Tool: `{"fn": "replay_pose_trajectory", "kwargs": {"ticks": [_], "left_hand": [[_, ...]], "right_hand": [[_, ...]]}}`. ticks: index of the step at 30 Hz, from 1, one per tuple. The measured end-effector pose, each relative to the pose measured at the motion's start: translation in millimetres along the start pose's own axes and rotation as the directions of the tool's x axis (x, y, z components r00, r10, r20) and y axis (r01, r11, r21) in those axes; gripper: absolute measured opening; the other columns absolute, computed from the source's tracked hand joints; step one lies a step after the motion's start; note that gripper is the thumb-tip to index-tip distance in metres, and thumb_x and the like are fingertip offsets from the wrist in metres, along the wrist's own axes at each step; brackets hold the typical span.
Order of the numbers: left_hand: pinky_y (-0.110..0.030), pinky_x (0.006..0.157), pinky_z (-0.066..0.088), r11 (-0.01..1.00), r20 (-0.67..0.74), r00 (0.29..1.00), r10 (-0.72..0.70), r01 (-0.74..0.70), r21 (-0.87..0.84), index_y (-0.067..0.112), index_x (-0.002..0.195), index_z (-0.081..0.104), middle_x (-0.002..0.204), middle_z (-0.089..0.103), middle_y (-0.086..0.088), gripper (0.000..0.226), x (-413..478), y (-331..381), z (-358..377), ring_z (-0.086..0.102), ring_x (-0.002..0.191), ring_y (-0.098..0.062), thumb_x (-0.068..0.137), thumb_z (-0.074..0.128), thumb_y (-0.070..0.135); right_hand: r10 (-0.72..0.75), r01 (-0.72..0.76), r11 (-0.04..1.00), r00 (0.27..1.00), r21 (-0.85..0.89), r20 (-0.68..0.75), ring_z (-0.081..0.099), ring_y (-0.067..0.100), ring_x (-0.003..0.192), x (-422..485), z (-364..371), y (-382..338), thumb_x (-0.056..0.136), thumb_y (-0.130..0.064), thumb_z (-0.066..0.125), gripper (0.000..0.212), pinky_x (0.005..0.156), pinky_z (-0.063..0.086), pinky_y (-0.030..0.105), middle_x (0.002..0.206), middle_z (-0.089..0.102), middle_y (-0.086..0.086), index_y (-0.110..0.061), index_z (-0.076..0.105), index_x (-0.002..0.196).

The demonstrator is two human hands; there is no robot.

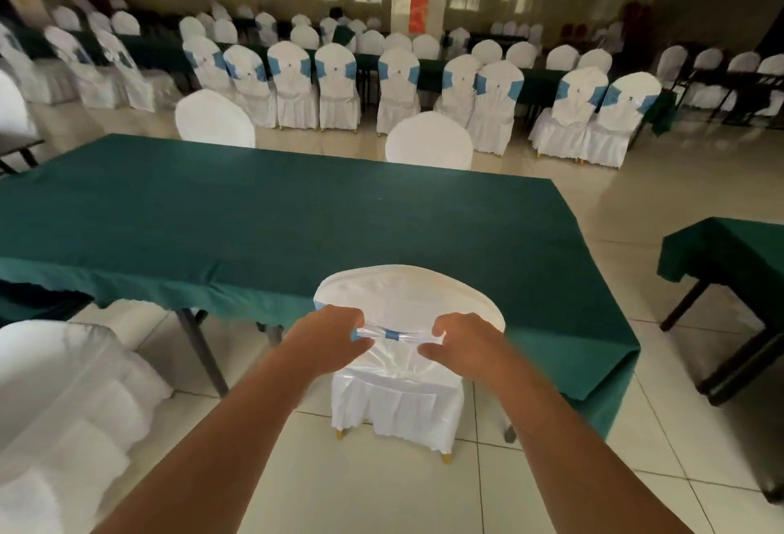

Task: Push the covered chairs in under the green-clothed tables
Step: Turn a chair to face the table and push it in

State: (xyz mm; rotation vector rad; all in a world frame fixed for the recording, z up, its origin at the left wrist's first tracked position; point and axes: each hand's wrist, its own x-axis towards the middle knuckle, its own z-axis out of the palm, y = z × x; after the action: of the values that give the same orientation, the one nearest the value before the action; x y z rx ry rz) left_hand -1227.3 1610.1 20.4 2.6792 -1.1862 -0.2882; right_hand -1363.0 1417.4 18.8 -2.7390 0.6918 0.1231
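At the near edge of the big green counter [254,215], a white-covered chair [403,308] is standing with its back to the camera, its seat tucked partly under the hanging green cloth [203,291] while the back legs are still sticking out on the tile floor [382,487]. Both arms are reaching forward to the chair back: the left hand [329,336] is curling over the left end of the blue band [391,335] tied across the cover, and the right hand [460,342] is gripping the cover at the band's right end, fingers bent and closed on the fabric on both sides. The band is looking stretched tight between them. Two more white chairs [428,141] are sitting on the far side of the counter, another covered chair [55,398] is sitting close by on the left, and a second green counter [729,253] is poking in from the right.
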Motion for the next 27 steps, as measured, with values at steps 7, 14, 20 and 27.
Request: {"fn": "replay_pose_trajectory", "kwargs": {"ticks": [7, 14, 20, 27], "left_hand": [[-0.036, 0.092, 0.052, 0.978, -0.045, 0.977, -0.206, 0.204, -0.046, 0.022, 0.118, 0.061, 0.115, 0.066, 0.000, 0.037, -135, -18, -4, 0.062, 0.101, -0.017, 0.091, 0.054, 0.046], [-0.032, 0.097, 0.050, 0.877, -0.171, 0.860, -0.481, 0.472, -0.091, 0.024, 0.120, 0.064, 0.118, 0.066, 0.002, 0.032, -261, -98, -26, 0.061, 0.106, -0.017, 0.094, 0.054, 0.041], [-0.029, 0.089, 0.052, 0.715, -0.232, 0.678, -0.697, 0.681, -0.156, 0.024, 0.119, 0.062, 0.115, 0.068, 0.002, 0.033, -375, -195, -52, 0.063, 0.102, -0.018, 0.091, 0.060, 0.042], [-0.038, 0.090, 0.053, 0.548, -0.272, 0.494, -0.825, 0.818, -0.175, 0.024, 0.125, 0.058, 0.120, 0.067, 0.000, 0.041, -509, -337, -85, 0.062, 0.108, -0.021, 0.090, 0.056, 0.046]], "right_hand": [[-0.263, 0.259, 0.964, 0.962, 0.060, 0.074, 0.061, 0.019, 0.113, -65, 21, -68, 0.087, -0.066, 0.052, 0.060, 0.091, 0.042, 0.029, 0.128, 0.065, -0.002, -0.025, 0.059, 0.130], [-0.526, 0.515, 0.850, 0.832, 0.105, 0.176, 0.062, 0.020, 0.089, -93, 49, -214, 0.089, -0.049, 0.058, 0.036, 0.072, 0.046, 0.031, 0.098, 0.067, 0.004, -0.017, 0.062, 0.105], [-0.711, 0.723, 0.690, 0.667, 0.035, 0.222, 0.051, 0.014, 0.063, -121, 81, -385, 0.089, -0.045, 0.059, 0.027, 0.053, 0.035, 0.030, 0.070, 0.052, -0.005, -0.022, 0.050, 0.077], [-0.801, 0.821, 0.567, 0.531, 0.065, 0.277, 0.051, 0.009, 0.063, -148, 141, -585, 0.090, -0.050, 0.058, 0.027, 0.052, 0.034, 0.024, 0.069, 0.050, -0.010, -0.028, 0.050, 0.076]]}}
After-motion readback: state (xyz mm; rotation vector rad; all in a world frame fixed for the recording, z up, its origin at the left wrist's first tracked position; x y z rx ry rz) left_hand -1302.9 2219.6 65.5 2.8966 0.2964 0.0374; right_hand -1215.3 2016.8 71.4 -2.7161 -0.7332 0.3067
